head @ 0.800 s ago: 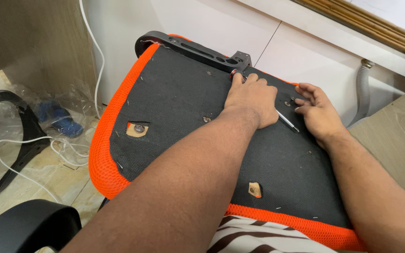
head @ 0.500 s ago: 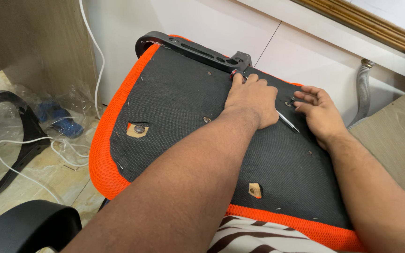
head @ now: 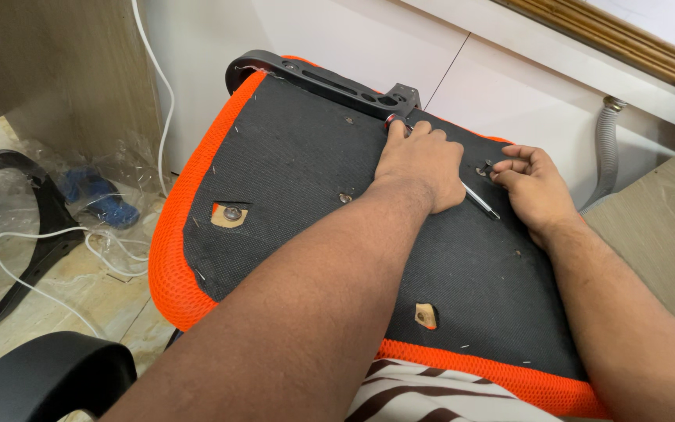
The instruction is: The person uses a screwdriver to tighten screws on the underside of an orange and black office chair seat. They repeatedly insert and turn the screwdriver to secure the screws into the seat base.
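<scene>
An upturned chair seat (head: 298,203) lay across the person's lap, its black fabric underside facing up and framed by a bright orange mesh border (head: 167,242). The left hand (head: 422,168) rested palm down near the far edge of the seat, fingers curled around a screwdriver (head: 480,202); its red and black handle end showed by the fingertips, and its thin metal shaft came out from under the heel of the hand, pointing toward the right wrist. The right hand (head: 535,187) lay just beside it on the fabric, thumb and forefinger pinched together on a small dark screw (head: 484,167) sitting at a hole in the underside. A black metal bracket (head: 330,82) ran along the far edge of the seat, touching the orange border. Two small cut-outs in the fabric showed pale wood: one (head: 230,214) near the left edge with a metal bolt in it, one (head: 425,316) near the front. Striped black and white cloth (head: 423,395) showed below the seat. On the tiled floor (head: 80,289) at left lay a crumpled clear plastic bag (head: 99,187) holding something blue, white cables (head: 48,234), and a curved black chair part (head: 21,227). A grey ribbed hose (head: 605,152) ran down the white wall at right.
</scene>
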